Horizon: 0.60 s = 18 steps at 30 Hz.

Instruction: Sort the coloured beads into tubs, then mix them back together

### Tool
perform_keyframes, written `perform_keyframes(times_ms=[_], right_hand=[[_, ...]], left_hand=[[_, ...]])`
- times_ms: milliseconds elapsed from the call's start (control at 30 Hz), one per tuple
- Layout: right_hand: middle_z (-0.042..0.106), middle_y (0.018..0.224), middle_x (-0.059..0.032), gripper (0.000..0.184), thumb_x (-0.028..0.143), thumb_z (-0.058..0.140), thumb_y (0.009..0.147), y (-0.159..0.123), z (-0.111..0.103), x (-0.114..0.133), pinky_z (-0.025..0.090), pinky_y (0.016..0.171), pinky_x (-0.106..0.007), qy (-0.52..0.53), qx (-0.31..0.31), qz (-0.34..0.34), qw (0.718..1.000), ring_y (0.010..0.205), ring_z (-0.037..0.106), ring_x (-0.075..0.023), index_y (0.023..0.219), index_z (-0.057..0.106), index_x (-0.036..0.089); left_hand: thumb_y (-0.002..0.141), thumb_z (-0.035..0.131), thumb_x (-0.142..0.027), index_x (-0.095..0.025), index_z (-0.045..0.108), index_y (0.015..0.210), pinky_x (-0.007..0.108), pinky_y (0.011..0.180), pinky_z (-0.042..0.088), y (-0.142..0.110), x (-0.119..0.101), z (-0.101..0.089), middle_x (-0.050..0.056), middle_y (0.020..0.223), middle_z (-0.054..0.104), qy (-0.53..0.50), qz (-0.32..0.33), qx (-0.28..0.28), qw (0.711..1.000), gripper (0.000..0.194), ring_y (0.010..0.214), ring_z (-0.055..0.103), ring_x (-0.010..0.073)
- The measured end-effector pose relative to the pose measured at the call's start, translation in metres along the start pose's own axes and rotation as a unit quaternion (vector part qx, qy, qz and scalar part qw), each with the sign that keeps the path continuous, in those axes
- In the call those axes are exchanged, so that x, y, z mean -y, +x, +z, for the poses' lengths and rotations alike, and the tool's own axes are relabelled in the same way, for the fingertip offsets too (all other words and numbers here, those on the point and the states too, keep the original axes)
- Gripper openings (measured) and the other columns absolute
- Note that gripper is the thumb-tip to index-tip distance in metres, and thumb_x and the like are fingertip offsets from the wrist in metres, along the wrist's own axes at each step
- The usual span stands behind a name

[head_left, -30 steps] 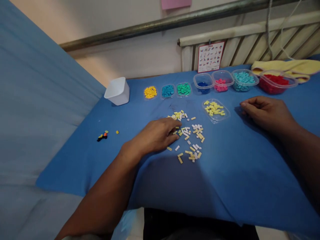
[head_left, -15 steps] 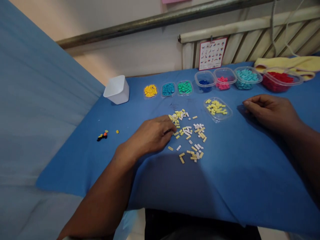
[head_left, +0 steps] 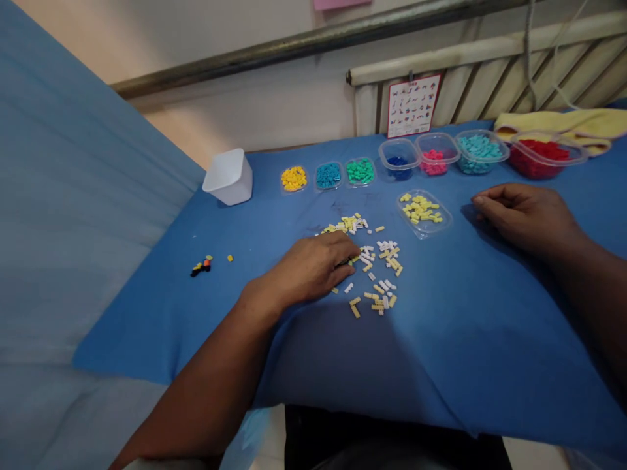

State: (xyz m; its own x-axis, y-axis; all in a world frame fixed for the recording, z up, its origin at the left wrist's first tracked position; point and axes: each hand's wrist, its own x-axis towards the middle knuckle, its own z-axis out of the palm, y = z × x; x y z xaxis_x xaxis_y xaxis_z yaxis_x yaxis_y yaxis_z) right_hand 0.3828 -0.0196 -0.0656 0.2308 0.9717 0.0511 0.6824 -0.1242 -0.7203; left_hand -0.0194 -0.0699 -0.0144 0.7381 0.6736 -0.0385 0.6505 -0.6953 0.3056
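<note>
My left hand [head_left: 318, 264] is over the left part of a loose spread of small yellow and white building bricks [head_left: 386, 251]. Its thumb and forefinger close on a yellow building brick [head_left: 354, 259], which shows between their tips; the other fingers cover part of the pile. To the right, a shallow clear tray [head_left: 431, 228] holds pale yellow bricks. Beyond that tray my right hand [head_left: 524, 212] rests on the blue cloth, loosely curled, thumb against forefinger, with nothing visible in it.
Along the back stand a white box [head_left: 230, 176], small trays of orange-yellow, blue and green [head_left: 361, 172] bricks, and clear tubs of dark blue, pink, turquoise and red [head_left: 543, 156] pieces. A yellow cloth [head_left: 563, 124] lies behind. Black and orange pieces [head_left: 202, 266] lie at left.
My left hand has slid a little to the right over the bricks, its finger and thumb now around a yellow building brick. My right hand stays where it was.
</note>
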Motion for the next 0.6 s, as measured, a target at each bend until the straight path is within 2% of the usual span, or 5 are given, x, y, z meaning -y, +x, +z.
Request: perform_keyframes(times_ms=[133,367,600], right_hand=[[0.078,0.078,-0.0065,0.034,0.053,0.073,0.084,0.0005,-0.0004,-0.0005,0.047,0.066,-0.035,-0.003,0.001,-0.001,1.000,0.061,0.060,-0.0184,0.093,0.082,0.021],[0.079,0.079,-0.0070,0.036,0.054,0.074,0.082,-0.0001,0.0001,0.0011,0.047,0.064,-0.035,0.007,0.000,0.003,1.000,0.063,0.061,-0.0191,0.094,0.082,0.021],[0.079,0.077,-0.0073,0.030,0.048,0.074,0.085,-0.0010,-0.0004,0.0029,0.048,0.064,-0.034,0.006,-0.007,-0.009,1.000,0.063,0.060,-0.0195,0.093,0.081,0.020]], left_hand=[[0.113,0.062,-0.028,-0.020,0.073,0.119,0.035,0.099,0.055,0.0033,0.0012,0.0025,0.009,0.122,0.076,0.004,0.007,-0.004,1.000,0.015,0.115,0.072,0.0243],[0.114,0.059,-0.026,-0.020,0.075,0.108,0.034,0.093,0.053,0.0040,-0.0005,0.0025,0.007,0.109,0.077,0.006,0.008,-0.003,1.000,0.018,0.101,0.071,0.0213],[0.115,0.056,-0.029,-0.020,0.075,0.115,0.036,0.091,0.053,0.0061,-0.0055,0.0010,0.008,0.112,0.075,0.056,0.002,0.016,0.998,0.021,0.103,0.071,0.0235]])
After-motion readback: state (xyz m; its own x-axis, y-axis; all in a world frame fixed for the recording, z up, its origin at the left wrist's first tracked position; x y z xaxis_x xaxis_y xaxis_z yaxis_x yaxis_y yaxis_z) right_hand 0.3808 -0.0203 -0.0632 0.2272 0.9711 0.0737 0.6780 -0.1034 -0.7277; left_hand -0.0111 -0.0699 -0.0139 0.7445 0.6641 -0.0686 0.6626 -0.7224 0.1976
